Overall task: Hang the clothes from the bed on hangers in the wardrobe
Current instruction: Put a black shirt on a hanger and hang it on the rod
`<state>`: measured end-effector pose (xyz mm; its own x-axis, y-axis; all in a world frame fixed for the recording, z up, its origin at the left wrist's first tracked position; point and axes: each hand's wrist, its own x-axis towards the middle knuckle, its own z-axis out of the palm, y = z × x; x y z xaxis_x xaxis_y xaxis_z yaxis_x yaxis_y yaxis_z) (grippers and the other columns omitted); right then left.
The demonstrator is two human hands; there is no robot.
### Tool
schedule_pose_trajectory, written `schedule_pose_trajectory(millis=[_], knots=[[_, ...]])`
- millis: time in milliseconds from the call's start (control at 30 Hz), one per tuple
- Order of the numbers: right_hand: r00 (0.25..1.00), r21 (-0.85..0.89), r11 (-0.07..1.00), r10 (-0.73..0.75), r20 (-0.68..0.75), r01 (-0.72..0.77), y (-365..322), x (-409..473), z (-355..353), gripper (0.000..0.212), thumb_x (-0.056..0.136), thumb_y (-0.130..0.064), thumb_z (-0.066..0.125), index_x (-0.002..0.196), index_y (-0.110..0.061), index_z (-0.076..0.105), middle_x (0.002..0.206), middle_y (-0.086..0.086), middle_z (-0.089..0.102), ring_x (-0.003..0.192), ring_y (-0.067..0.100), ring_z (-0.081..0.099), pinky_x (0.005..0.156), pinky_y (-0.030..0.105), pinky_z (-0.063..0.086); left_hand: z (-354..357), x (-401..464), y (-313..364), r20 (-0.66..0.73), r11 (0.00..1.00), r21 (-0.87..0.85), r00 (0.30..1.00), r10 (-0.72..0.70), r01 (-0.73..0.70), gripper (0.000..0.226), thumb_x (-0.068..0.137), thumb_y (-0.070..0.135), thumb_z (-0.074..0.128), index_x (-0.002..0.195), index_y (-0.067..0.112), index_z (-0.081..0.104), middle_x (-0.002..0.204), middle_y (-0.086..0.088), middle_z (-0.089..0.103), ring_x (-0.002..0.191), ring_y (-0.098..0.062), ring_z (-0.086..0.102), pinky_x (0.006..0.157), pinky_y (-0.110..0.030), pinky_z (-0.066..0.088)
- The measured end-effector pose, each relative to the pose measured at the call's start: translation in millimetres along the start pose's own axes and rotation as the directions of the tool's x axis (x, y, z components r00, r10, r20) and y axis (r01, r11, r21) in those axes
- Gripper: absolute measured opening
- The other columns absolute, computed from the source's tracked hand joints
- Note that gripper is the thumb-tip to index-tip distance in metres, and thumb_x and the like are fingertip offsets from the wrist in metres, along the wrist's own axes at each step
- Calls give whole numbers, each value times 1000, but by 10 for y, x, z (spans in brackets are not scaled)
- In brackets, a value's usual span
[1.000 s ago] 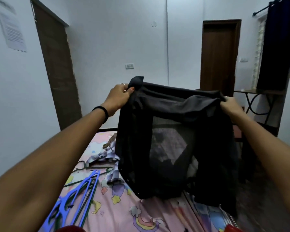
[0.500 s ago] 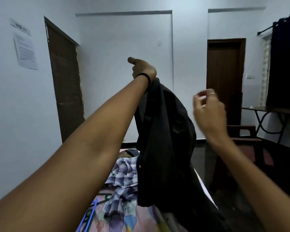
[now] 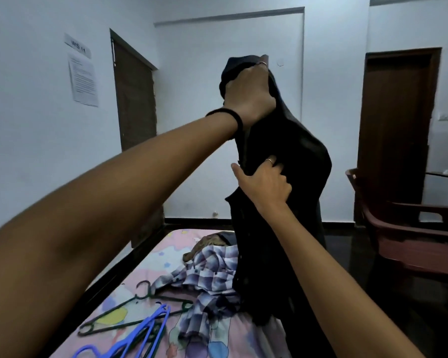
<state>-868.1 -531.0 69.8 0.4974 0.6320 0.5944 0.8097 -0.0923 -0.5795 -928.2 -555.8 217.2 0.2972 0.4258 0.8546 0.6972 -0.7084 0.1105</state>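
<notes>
The step in hand looks like readying a garment for a hanger. The left hand (image 3: 248,95) holds a black garment (image 3: 290,161) up by its top, well above the bed (image 3: 150,270), fingers clamped on a bunch of cloth. The right hand (image 3: 265,186), lower down, grips a fold at the garment's front edge, fingers curled into the cloth. The garment hangs long, and its lower end reaches the bed.

Next, I judge, one hand must let go to fetch a hanger, while the other keeps the neck opening found and free. The cloth looks limp and dark, so finding the shoulders may take some feeling about. No wardrobe is in view.

Counted: one black garment in the hands. On the bed beside its lower end, one checked shirt (image 3: 207,275), and past that one brownish garment (image 3: 207,245). Nearer than the shirt lie the hangers: two green hangers (image 3: 130,304) at least, and blue hangers (image 3: 140,337) overlapping so that I cannot count them.
</notes>
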Motion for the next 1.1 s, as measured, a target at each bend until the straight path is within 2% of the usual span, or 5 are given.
schedule_pose_trajectory(millis=[200,333,667,800,1100], knots=[[914,110,985,-168,369,137,79,381,-126,54,102,-35,36,147,-6,28,145,22,39,128,37,42,105,42,35,-12,161,-295,-139,936,350,985,98,-43,55,81,-5,36,136,5,39,121,-12,59,115,-34,53,88,-42,40],[778,128,960,-276,564,247,292,665,-381,29,98,-7,34,84,-13,59,95,13,67,85,24,63,64,30,48,-163,224,-701,-190,891,453,981,48,44,43,83,-8,35,120,5,53,115,-16,63,111,-36,56,86,-41,41],[798,340,934,-288,529,111,-449,-58,-535,71,84,-69,49,82,1,63,71,14,70,56,28,69,59,34,60,-219,176,-690,-58,866,500,998,9,22,17,81,-8,49,93,3,56,111,-16,60,101,-37,58,78,-36,37],[884,62,967,-251,394,247,-570,-252,-135,44,92,-53,51,74,-13,49,80,6,63,69,29,68,71,41,59,-253,172,-575,-65,844,535,994,92,-43,34,80,-7,50,64,13,28,107,-13,59,97,-35,58,91,-37,37],[949,176,984,-73,308,18,-54,290,-66,32,86,-35,51,108,-15,62,112,17,63,98,37,62,86,48,54,-573,7,-909,-72,789,613,997,12,35,19,82,-9,51,79,9,45,109,-18,59,101,-37,58,94,-42,37]])
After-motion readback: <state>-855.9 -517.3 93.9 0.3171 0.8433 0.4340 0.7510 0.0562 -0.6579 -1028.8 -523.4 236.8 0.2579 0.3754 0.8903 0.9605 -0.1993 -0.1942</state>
